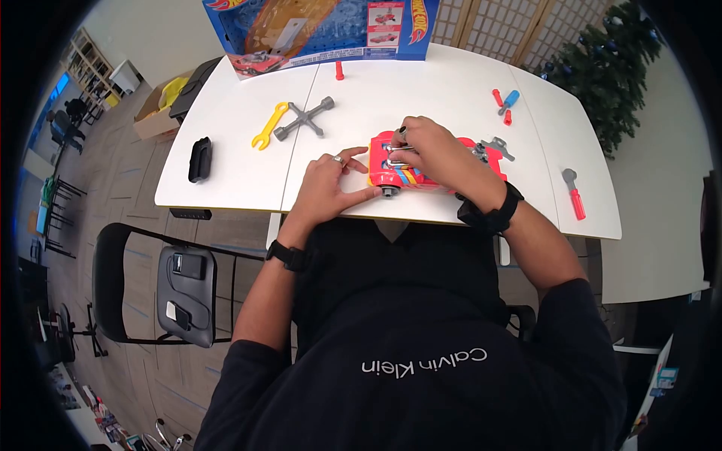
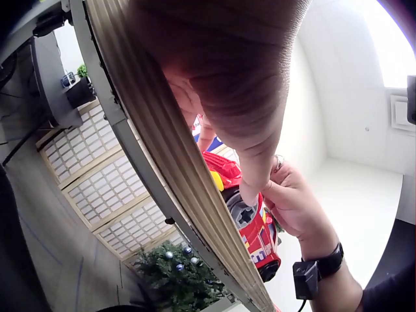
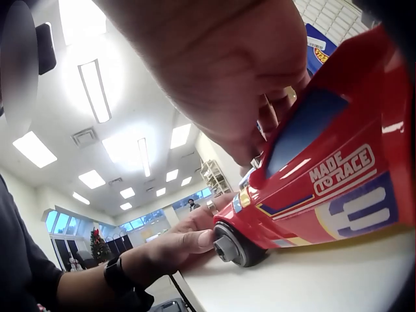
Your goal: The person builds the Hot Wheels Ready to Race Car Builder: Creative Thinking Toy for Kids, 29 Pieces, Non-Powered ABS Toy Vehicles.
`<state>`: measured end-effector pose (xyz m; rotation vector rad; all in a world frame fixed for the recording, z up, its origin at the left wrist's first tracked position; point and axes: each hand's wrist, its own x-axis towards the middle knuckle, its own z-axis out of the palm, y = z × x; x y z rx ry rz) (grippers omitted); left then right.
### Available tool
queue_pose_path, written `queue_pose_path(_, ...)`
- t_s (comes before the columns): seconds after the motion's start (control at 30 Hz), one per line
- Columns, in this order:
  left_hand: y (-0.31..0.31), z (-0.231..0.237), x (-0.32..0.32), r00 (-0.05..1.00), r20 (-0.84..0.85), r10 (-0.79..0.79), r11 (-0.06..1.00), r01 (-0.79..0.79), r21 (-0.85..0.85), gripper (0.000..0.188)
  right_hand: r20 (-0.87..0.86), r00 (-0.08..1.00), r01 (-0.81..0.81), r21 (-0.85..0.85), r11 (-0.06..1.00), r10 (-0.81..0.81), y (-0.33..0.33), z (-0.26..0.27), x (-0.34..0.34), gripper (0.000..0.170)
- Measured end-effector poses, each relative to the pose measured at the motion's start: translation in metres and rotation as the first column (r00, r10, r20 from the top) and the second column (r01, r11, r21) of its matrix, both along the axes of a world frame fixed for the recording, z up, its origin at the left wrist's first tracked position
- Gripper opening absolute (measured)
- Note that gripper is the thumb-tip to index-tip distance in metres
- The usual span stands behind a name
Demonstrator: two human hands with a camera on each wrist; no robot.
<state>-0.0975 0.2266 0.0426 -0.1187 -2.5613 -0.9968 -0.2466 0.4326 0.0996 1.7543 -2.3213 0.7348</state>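
Note:
A red toy race car point(image 1: 410, 179) with blue windows and a "MADE TO RACE" mark rests on the white table point(image 1: 323, 192) near its front edge. My right hand point(image 1: 440, 150) reaches over the hood, its fingers bent and pinching a small silver piece point(image 1: 397, 155) there; the fingers partly hide it. At the car's nose lies my left hand point(image 1: 325, 184), thumb straight against the grey front wheel point(image 3: 237, 246) and other fingertips by the front corner. Behind the car sits a flat grey part point(image 1: 500, 148).
Leftward lie a yellow wrench point(image 1: 269, 126), a grey cross-shaped lug wrench point(image 1: 304, 120) and a black case point(image 1: 200, 159). A red bolt point(image 1: 339, 71) stands before the toy box point(image 1: 323, 34). To the right are a blue-handled screwdriver point(image 1: 511, 100) and a red-handled tool point(image 1: 576, 203).

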Motion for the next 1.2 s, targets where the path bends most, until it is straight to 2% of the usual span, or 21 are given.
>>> queue_pose_path(0.07, 0.001, 0.001, 0.001, 0.999, 0.044, 0.005, 1.0, -0.004, -0.031, 0.069, -0.017, 1.0, 0.017, 0.061, 0.998, -0.016, -0.001, 0.005, 0.003, 0.025)
queue_pose_path(0.13, 0.002, 0.001, 0.001, 0.999, 0.045, 0.009, 1.0, -0.008, -0.026, 0.066, -0.027, 0.998, 0.065, 0.126, 0.99, -0.062, -0.004, 0.01, 0.005, 0.025)
queue_pose_path(0.33, -0.001, -0.003, 0.0, 0.999, 0.038, 0.017, 0.999, -0.016, -0.035, 0.063, 0.114, 0.986, 0.116, 0.061, 0.991, -0.122, -0.002, 0.004, 0.008, 0.024)
queue_pose_path(0.43, 0.0, -0.004, 0.001, 0.999, 0.028, 0.027, 0.998, -0.025, -0.06, 0.063, 0.023, 0.987, 0.157, 0.071, 0.985, -0.159, -0.002, 0.002, 0.013, 0.026)
queue_pose_path(0.6, 0.002, 0.0, 0.001, 0.999, 0.015, 0.028, 0.998, -0.027, -0.051, 0.063, 0.001, 0.987, 0.159, 0.044, 0.986, -0.159, 0.008, 0.003, 0.016, 0.032)
queue_pose_path(0.67, 0.0, 0.0, 0.001, 0.999, 0.046, 0.002, 1.0, -0.003, 0.012, 0.054, -0.002, 0.989, 0.148, 0.016, 0.989, -0.148, 0.022, 0.012, 0.022, 0.037)
queue_pose_path(0.7, -0.002, -0.003, 0.0, 0.999, 0.046, 0.003, 1.0, -0.003, 0.013, 0.054, -0.066, 0.984, 0.166, -0.02, 0.986, -0.167, 0.036, 0.022, 0.027, 0.038)
queue_pose_path(0.77, -0.006, -0.012, -0.002, 0.997, 0.08, -0.005, 0.964, -0.017, 0.266, 0.038, -0.123, 0.974, 0.182, -0.057, 0.982, -0.188, 0.06, 0.021, 0.026, 0.04)
queue_pose_path(0.8, -0.006, -0.016, -0.001, 0.996, 0.085, -0.01, 0.964, -0.013, 0.264, 0.038, -0.25, 0.932, 0.278, 0.029, 0.96, -0.263, 0.072, 0.011, 0.023, 0.047)
queue_pose_path(0.83, -0.006, -0.019, -0.001, 0.999, 0.039, 0.017, 0.929, -0.03, 0.369, 0.032, -0.378, 0.868, 0.383, 0.1, 0.918, -0.321, 0.078, 0.009, 0.024, 0.055)
queue_pose_path(0.87, -0.007, -0.02, -0.002, 0.999, -0.006, 0.047, 0.882, -0.039, 0.47, 0.028, -0.243, 0.91, 0.384, 0.191, 0.903, -0.336, 0.082, 0.009, 0.023, 0.063)
queue_pose_path(1.0, -0.005, -0.018, -0.001, 0.997, 0.021, 0.075, 0.908, -0.077, 0.412, 0.026, -0.131, 0.918, 0.394, 0.228, 0.89, -0.373, 0.094, 0.019, 0.029, 0.063)
queue_pose_path(1.07, -0.003, -0.014, 0.001, 0.996, 0.052, 0.077, 0.903, -0.092, 0.42, 0.028, -0.116, 0.88, 0.474, 0.269, 0.839, -0.46, 0.099, 0.025, 0.033, 0.067)
queue_pose_path(1.1, -0.003, -0.012, 0.002, 0.993, 0.082, 0.08, 0.898, -0.108, 0.426, 0.029, -0.115, 0.88, 0.473, 0.27, 0.838, -0.46, 0.1, 0.023, 0.033, 0.067)
queue_pose_path(1.17, -0.001, -0.01, 0.004, 0.993, 0.083, 0.084, 0.901, -0.111, 0.42, 0.028, -0.223, 0.783, 0.621, 0.224, 0.751, -0.581, 0.101, 0.016, 0.03, 0.072)
queue_pose_path(1.2, 0.0, -0.009, 0.004, 0.993, 0.082, 0.087, 0.903, -0.113, 0.414, 0.028, -0.222, 0.781, 0.623, 0.225, 0.749, -0.584, 0.101, 0.013, 0.03, 0.072)
